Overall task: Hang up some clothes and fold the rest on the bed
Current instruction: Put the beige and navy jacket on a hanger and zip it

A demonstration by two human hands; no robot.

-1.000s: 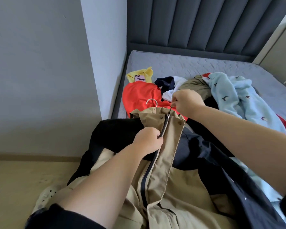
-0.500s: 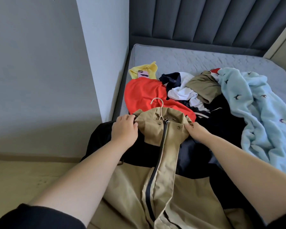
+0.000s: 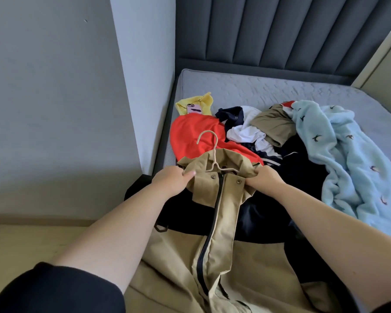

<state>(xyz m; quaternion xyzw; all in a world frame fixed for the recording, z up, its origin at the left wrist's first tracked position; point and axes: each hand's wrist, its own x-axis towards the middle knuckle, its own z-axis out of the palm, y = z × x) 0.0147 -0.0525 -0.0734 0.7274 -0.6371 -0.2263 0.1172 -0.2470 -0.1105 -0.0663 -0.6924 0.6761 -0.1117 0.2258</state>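
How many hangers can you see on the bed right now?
1. The hanger sits inside the collar of the jacket, and its hook lies over the red garment. More may be hidden under the piled clothes.

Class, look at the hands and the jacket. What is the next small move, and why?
Probably shift one hand to the hanger and lift: the jacket is zipped over it, left hand and right hand grip the collar, and its hook lies free.
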